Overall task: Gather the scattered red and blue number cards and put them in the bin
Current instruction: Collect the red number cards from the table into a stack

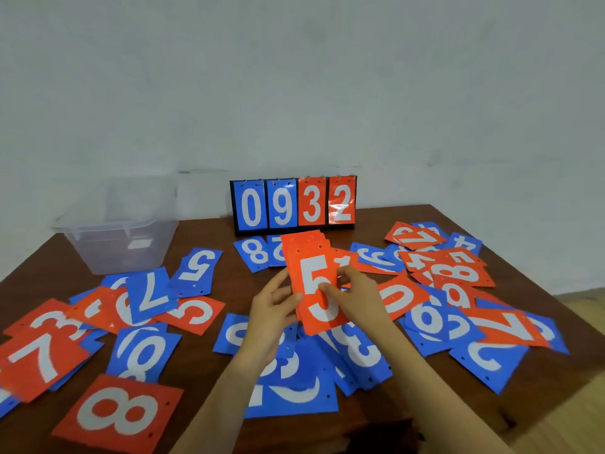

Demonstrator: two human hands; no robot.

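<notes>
The red stack [316,283] shows only its top card, a 5; the cards beneath are hidden, so their digits and count cannot be told. The left hand [273,314] covers part of a blue card [234,334], leaving its digit unreadable. At the lower left, a blue card [6,403] is cut by the picture's edge. The clear bin [121,231] is blurred, its inside hard to read. Both forearms run off the bottom edge. The desk [540,388] is cut at the lower right.
</notes>
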